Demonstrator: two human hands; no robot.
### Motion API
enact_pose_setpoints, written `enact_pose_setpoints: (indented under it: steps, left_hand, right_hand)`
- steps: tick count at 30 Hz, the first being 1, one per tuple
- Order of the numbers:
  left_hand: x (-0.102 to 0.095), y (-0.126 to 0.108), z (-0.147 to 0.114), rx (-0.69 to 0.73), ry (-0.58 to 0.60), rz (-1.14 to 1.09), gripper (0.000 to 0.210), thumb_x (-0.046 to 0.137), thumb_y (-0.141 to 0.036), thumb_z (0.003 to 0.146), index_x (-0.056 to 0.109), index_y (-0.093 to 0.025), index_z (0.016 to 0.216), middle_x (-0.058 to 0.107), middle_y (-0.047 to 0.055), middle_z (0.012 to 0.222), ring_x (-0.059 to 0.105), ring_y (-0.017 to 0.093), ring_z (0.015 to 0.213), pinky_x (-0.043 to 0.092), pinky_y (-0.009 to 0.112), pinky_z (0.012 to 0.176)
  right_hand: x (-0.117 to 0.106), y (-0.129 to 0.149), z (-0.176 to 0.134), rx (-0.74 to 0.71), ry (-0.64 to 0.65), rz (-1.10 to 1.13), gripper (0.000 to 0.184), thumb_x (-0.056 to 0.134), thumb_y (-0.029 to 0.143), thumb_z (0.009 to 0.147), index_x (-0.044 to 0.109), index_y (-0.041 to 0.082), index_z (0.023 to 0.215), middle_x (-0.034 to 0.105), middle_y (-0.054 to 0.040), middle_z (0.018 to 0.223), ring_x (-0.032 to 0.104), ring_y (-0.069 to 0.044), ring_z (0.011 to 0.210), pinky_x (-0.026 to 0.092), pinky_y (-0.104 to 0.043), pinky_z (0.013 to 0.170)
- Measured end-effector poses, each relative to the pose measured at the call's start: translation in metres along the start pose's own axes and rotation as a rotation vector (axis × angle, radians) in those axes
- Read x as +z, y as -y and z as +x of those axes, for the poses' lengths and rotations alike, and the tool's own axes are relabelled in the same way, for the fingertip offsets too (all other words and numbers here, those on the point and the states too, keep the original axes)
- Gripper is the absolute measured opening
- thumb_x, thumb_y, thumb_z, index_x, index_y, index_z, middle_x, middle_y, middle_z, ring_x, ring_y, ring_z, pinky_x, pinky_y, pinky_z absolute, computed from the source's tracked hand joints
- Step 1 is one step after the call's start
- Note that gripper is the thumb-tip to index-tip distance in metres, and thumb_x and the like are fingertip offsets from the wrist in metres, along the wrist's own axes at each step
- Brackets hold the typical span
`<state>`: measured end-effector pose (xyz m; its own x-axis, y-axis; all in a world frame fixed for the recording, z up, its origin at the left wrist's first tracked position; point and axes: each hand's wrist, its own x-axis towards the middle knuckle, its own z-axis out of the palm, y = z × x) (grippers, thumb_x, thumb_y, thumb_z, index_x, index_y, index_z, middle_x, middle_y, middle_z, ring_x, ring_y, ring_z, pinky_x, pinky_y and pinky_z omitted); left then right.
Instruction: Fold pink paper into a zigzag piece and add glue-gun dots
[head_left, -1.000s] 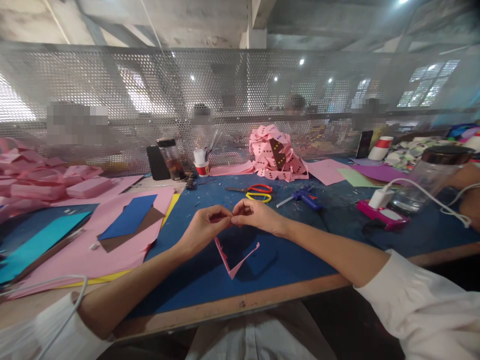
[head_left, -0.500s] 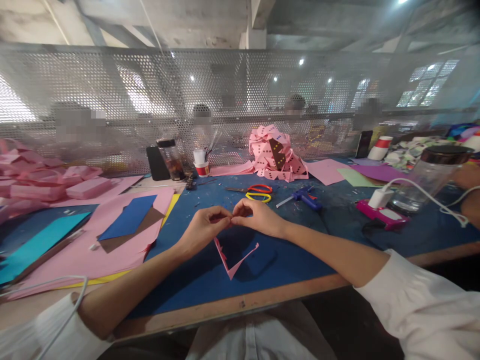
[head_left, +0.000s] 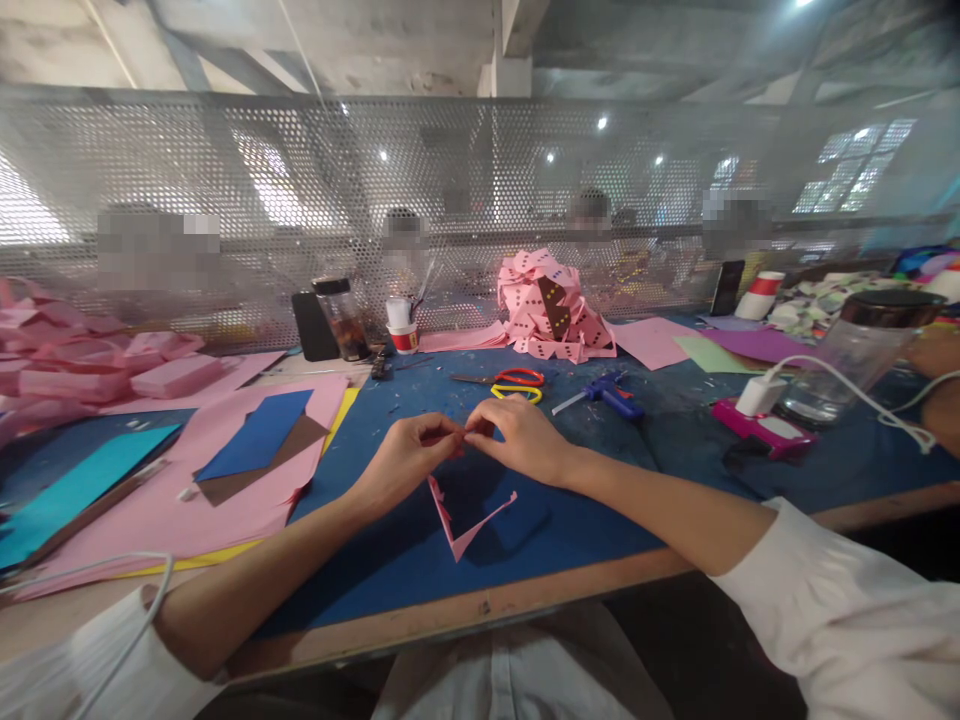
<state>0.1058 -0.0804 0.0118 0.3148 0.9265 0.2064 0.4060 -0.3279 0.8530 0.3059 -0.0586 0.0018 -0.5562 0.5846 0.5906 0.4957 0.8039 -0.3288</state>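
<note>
A narrow folded strip of pink paper (head_left: 459, 548) hangs in a V shape below my hands, over the blue table mat. My left hand (head_left: 411, 452) is closed in a pinch on its upper part. Fingertip to fingertip with it, my right hand (head_left: 523, 440) is closed too; the bit between its fingers is mostly hidden, with a little pink showing. Just beyond the hands lie scissors (head_left: 517, 377) with red and yellow handles. A blue glue gun (head_left: 611, 392) rests to their right.
Pink paper sheets (head_left: 247, 520) with blue and brown pieces on top lie left. Pink paper boxes (head_left: 82, 360) are heaped behind them. A pile of dotted pink paper shapes (head_left: 529, 300) stands at the back. Right are a magenta device (head_left: 780, 428) with a white charger and a clear jar (head_left: 847, 350).
The hands stay almost in place. My right hand's fingers have shifted slightly, and the hanging strip has swung a little to the left.
</note>
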Motion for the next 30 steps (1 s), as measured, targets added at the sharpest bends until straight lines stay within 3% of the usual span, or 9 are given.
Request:
enact_pose_setpoints:
  steps: [10, 18, 30]
  left_hand:
    - [-0.0005, 0.0078, 0.0008, -0.044, -0.025, 0.012, 0.023, 0.062, -0.037, 0.084, 0.07, -0.016, 0.084, 0.073, 0.004, 0.078, 0.067, 0.02, 0.075, 0.048, 0.024, 0.055]
    - [0.0003, 0.0069, 0.0037, -0.005, -0.008, -0.039, 0.022, 0.063, -0.037, 0.082, 0.068, -0.016, 0.079, 0.072, 0.002, 0.075, 0.066, 0.018, 0.073, 0.052, 0.027, 0.071]
    - [-0.0013, 0.0082, 0.0035, -0.003, 0.021, -0.009, 0.023, 0.06, -0.037, 0.085, 0.07, -0.016, 0.081, 0.072, 0.003, 0.076, 0.066, 0.018, 0.074, 0.05, 0.028, 0.071]
  right_hand:
    - [0.0002, -0.0009, 0.0001, -0.029, -0.006, -0.071, 0.009, 0.068, 0.023, 0.088, 0.06, 0.019, 0.086, 0.068, -0.0002, 0.082, 0.06, -0.016, 0.079, 0.036, -0.03, 0.08]
    - [0.0001, -0.0018, -0.0008, -0.034, 0.014, -0.08, 0.007, 0.065, 0.022, 0.09, 0.059, 0.019, 0.088, 0.066, 0.0002, 0.083, 0.059, -0.015, 0.079, 0.035, -0.03, 0.081]
    - [0.0006, -0.0058, -0.0011, -0.061, 0.081, -0.111, 0.011, 0.059, 0.03, 0.095, 0.059, 0.019, 0.091, 0.068, -0.001, 0.088, 0.059, -0.017, 0.087, 0.033, -0.031, 0.083]
